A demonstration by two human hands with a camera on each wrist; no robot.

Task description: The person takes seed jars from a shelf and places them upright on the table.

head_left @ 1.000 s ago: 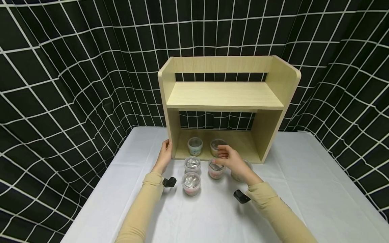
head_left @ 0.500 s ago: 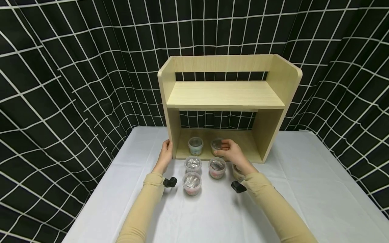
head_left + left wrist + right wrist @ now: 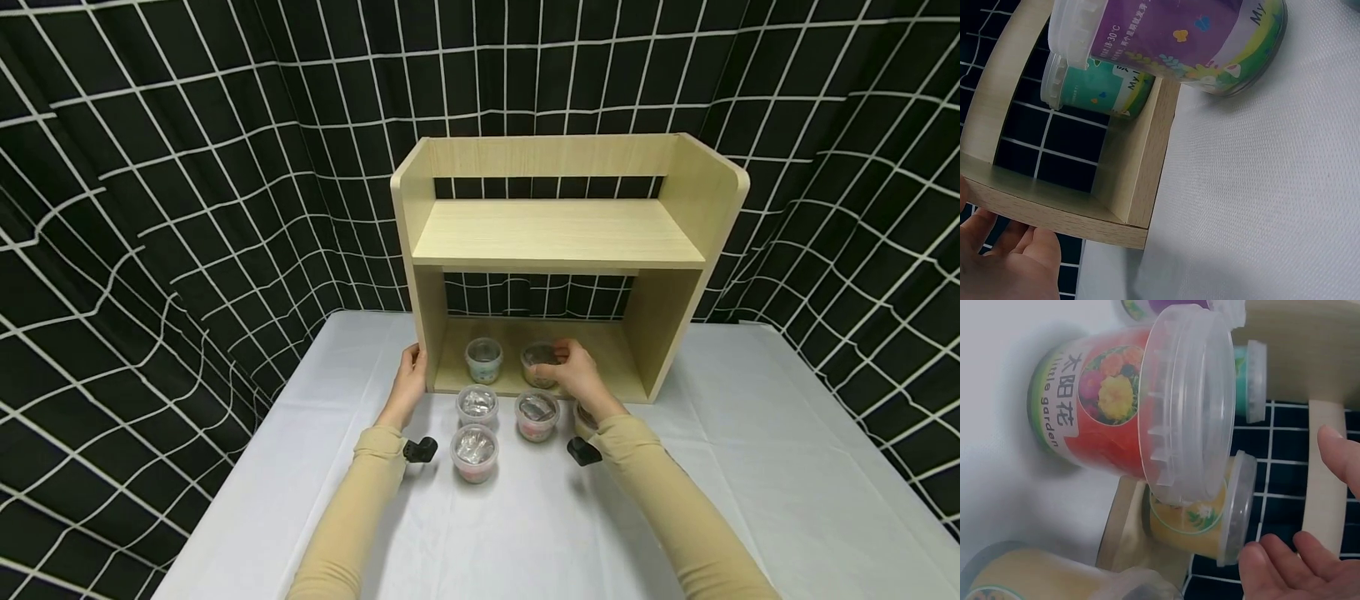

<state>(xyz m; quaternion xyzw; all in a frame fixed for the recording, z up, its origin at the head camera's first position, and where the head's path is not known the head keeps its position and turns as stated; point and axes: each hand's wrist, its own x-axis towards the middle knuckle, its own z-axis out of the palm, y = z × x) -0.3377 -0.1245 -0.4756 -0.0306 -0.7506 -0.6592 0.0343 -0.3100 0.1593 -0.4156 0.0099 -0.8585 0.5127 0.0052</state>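
Observation:
A pale wooden two-tier shelf (image 3: 557, 237) stands on the table. My left hand (image 3: 405, 387) holds the front edge of its left side panel, fingers on the outer face. On the lower tier, side by side, stand a lidded teal tub (image 3: 1094, 87) and a lidded yellow tub (image 3: 1191, 519). My right hand (image 3: 581, 379) is at the yellow tub's right side, thumb and fingers spread wide; the right wrist view shows the fingertips beside its lid, and contact is unclear. Just in front stands a red flower-labelled tub (image 3: 1110, 400) with a clear lid.
In front of the shelf's left half are a purple-labelled tub (image 3: 1172, 37) and a pinkish tub (image 3: 474, 458). Another yellowish tub (image 3: 585, 421) is partly hidden under my right wrist. A white cloth covers the table (image 3: 757, 467); black gridded curtains (image 3: 187, 167) surround it.
My right hand has moved back from over the red tub to the yellow tub's right side, uncovering the red one. My left hand keeps its place on the panel. The tubs look unmoved.

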